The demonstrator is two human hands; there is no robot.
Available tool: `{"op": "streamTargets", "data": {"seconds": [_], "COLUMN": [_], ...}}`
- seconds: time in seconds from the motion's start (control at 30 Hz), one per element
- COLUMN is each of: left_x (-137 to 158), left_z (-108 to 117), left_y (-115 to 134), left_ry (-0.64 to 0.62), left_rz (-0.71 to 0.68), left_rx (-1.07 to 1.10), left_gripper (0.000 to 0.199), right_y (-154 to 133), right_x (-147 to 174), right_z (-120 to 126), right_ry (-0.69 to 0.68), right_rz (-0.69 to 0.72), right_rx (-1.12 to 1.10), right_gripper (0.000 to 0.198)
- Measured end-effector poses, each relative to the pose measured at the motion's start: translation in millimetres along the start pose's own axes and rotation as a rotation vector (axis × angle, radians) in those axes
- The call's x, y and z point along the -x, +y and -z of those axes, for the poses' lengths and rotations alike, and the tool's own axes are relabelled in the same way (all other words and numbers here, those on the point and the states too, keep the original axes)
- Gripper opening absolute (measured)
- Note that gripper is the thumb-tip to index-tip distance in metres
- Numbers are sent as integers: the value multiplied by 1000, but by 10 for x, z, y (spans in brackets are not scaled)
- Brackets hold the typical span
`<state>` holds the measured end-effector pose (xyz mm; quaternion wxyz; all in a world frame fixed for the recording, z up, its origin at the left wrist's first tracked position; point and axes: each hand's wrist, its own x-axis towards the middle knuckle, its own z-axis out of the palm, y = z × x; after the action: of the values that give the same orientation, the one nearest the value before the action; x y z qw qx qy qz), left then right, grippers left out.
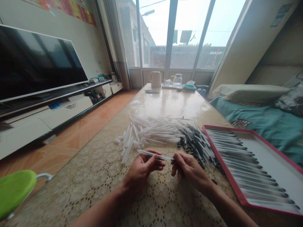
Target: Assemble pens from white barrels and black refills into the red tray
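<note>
Between my two hands a slim white pen (163, 157) lies nearly level, its pointed end to the left and its dark end to the right. My left hand (147, 164) pinches the barrel between thumb and fingers. At the dark end, my right hand (186, 164) has its thumb and fingers closed, partly hiding that end. Just beyond my hands spreads a heap of white plastic pen barrels (151, 129). To its right lies a pile of dark refills (196, 138), with small black pieces (182, 142) at its near left edge.
A red-rimmed shallow box (233, 186) at the right holds a row of pens (251, 167). The table has a patterned cover (99, 176). At its far end stand a pitcher (155, 79) and a glass jar (177, 80). A green stool (17, 190) is at lower left.
</note>
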<state>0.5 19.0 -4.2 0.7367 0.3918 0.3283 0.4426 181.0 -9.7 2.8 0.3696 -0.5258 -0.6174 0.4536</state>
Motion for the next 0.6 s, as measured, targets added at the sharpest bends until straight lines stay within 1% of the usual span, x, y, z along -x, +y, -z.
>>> {"op": "streamTargets", "data": {"seconds": [0.07,0.13,0.17,0.2,0.27,0.33,0.37,0.43,0.5,0.57,0.6], "left_x": [14,30,36,39,37,17,1,-42,-88,-123,-132], "left_z": [-23,-39,-39,-31,15,99,150,261,366,453,487], "left_y": [-4,-7,-3,8,52,121,158,219,244,240,233], "left_ry": [-24,-65,-70,-49,78,285,358,416,397,419,443], "left_rz": [-31,-62,-76,-101,-204,-410,-498,-617,-624,-585,-571], "left_rx": [-70,-162,-219,-286,-461,-686,-792,-925,-978,-1022,-1084], "left_gripper": [25,24,24,24,24,24,24,32,39,39,38], "right_y": [-14,-19,-14,-4,26,56,67,78,81,84,87], "right_x": [4,10,11,10,1,-11,-16,-21,-20,-18,-17], "right_z": [-5,-21,-29,-34,-29,-4,13,47,70,80,82], "right_ry": [44,5,-27,-49,-29,38,66,103,113,118,117], "right_rz": [97,150,154,151,142,136,130,114,102,96,95], "right_rx": [87,137,147,155,180,191,183,153,134,128,126], "right_gripper": [37,28,25,23,22,25,26,27,27,27,27]}}
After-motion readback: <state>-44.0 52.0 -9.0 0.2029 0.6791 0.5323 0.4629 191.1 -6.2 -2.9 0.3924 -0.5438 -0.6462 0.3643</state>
